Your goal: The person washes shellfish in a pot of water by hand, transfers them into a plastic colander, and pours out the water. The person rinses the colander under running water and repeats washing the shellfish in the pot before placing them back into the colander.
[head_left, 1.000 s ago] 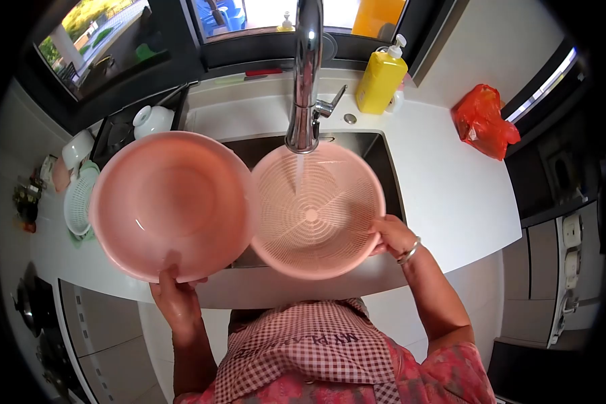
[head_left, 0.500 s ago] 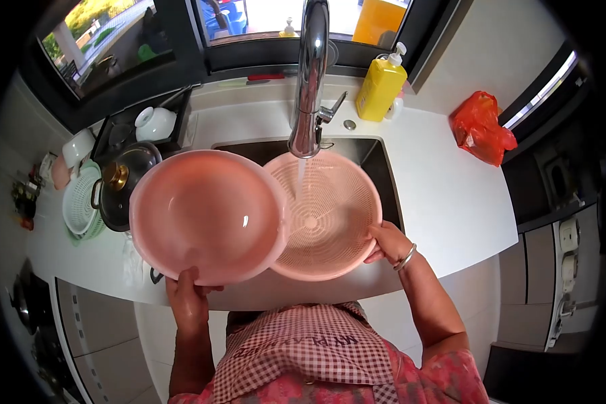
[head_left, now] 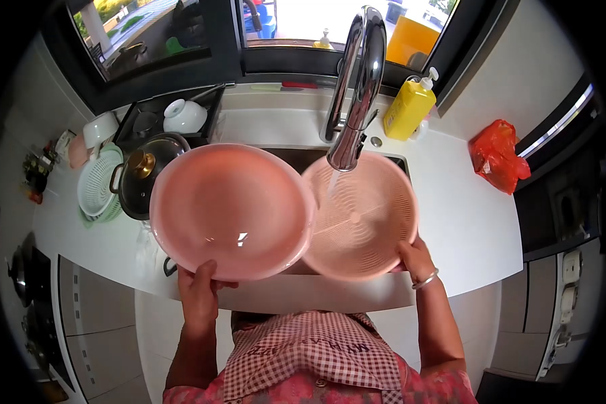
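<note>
My left hand [head_left: 200, 294] grips the near rim of a smooth pink basin [head_left: 232, 202], thumb over the edge and fingers underneath. The basin is held up left of the sink and covers part of it. On the right, my right hand [head_left: 417, 259] is closed on the rim of a pink colander [head_left: 357, 215] with a ringed, perforated bottom. The colander is over the sink [head_left: 286, 156], and the basin's right edge overlaps it. A thin stream of water falls from the chrome faucet [head_left: 357, 101] into the colander.
A lidded dark pot [head_left: 151, 175] and green-and-white strainers [head_left: 99, 185] stand on the left counter. Behind them, a white bowl [head_left: 184, 117] sits on the dark stove. A yellow pump bottle [head_left: 411, 104] stands behind the sink, and a red plastic bag [head_left: 498, 156] lies at right.
The view has swung, so the scene sits farther right. The basin appears tilted more, its outline flatter. Both hands keep their holds, and the water still runs.
</note>
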A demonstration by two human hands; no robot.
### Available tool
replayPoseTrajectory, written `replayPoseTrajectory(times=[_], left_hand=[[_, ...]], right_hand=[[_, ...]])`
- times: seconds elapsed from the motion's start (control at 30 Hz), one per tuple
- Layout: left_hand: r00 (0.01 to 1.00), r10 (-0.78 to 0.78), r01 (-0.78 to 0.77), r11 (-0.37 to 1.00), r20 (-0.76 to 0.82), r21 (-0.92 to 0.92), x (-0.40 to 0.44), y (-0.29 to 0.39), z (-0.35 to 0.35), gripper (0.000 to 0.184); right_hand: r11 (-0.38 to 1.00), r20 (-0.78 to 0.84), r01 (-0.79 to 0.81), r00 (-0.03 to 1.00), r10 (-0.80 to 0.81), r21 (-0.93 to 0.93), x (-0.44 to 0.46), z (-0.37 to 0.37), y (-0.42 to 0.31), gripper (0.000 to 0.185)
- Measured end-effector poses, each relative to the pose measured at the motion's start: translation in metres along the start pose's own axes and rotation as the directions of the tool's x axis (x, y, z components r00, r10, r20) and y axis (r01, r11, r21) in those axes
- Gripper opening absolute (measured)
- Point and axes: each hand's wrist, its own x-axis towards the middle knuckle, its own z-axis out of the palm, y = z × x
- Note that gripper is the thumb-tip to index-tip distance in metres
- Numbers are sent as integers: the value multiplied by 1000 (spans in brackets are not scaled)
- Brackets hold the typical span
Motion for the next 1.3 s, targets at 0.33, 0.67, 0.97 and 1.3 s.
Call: replayPoseTrajectory(times=[0.33, 0.67, 0.97, 1.3], left_hand=[[483, 635, -824, 98, 602, 558, 11, -63, -1, 76], [508, 438, -860, 296, 742, 415, 7, -79, 86, 61], [703, -143, -85, 956, 697, 282, 35, -88, 209, 58], [299, -547, 333, 828, 782, 451, 50, -182, 377, 46]], right_hand=[[530, -371, 482, 389, -843, -698, -21, -35, 31, 68], [775, -706, 587, 443, -552, -237, -25, -89, 41, 69], [556, -484, 432, 873, -60, 710, -80, -150, -23, 53], [850, -477, 172, 873, 103, 498, -64, -170, 25, 58]])
